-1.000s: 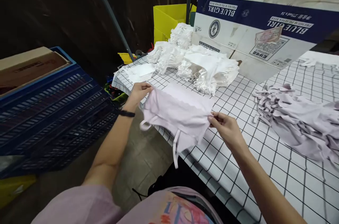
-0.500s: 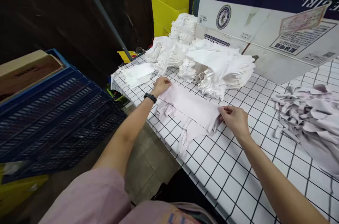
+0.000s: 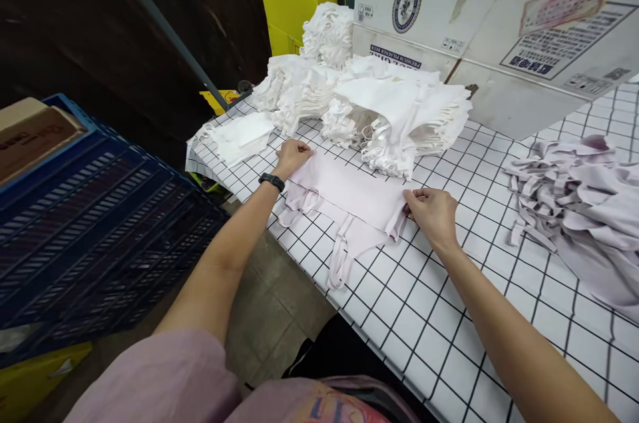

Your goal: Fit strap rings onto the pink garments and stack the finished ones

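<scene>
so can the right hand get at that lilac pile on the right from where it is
Probably yes. The right hand rests on the pale pink garment, and only bare checked tablecloth lies between it and the lilac pile; nothing blocks the way.

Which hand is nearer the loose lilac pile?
Right. The right hand lies just left of the lilac pile; the left hand is farther, across the pale pink garment.

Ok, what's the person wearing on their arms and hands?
Both hands are bare, no gloves: left hand, right hand. The forearms are bare too. A black wristband sits on the left wrist. No rings or markings are visible.
</scene>
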Demonstrator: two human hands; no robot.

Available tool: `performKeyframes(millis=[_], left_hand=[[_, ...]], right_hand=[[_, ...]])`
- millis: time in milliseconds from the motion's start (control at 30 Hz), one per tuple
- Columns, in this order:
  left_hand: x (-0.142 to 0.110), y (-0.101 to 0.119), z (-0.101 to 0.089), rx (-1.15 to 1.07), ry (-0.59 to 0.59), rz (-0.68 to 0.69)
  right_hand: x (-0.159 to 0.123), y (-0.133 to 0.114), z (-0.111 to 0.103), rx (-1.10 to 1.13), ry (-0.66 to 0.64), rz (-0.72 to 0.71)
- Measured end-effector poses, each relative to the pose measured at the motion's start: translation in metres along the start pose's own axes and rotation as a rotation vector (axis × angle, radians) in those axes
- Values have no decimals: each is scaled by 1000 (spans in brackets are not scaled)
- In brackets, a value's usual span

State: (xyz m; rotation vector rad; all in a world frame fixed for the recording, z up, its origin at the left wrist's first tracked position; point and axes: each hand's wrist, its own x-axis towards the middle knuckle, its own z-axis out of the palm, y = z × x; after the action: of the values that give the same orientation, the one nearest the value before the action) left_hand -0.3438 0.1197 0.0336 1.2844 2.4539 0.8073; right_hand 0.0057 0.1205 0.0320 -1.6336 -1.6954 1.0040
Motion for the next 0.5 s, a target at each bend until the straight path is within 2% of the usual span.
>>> performKeyframes(millis=[167, 367, 433, 500], left_hand=[[1, 2, 1, 8, 7, 7], [-8, 6, 1, 35, 56, 29], [-22, 6, -2, 48, 82, 96], [-40, 4, -8, 39, 31, 213]], right_hand=[[3, -1, -1, 7, -5, 41], [3, 3, -1, -38, 0, -1], [2, 5, -1, -55, 3, -14], [3, 6, -1, -76, 5, -33]])
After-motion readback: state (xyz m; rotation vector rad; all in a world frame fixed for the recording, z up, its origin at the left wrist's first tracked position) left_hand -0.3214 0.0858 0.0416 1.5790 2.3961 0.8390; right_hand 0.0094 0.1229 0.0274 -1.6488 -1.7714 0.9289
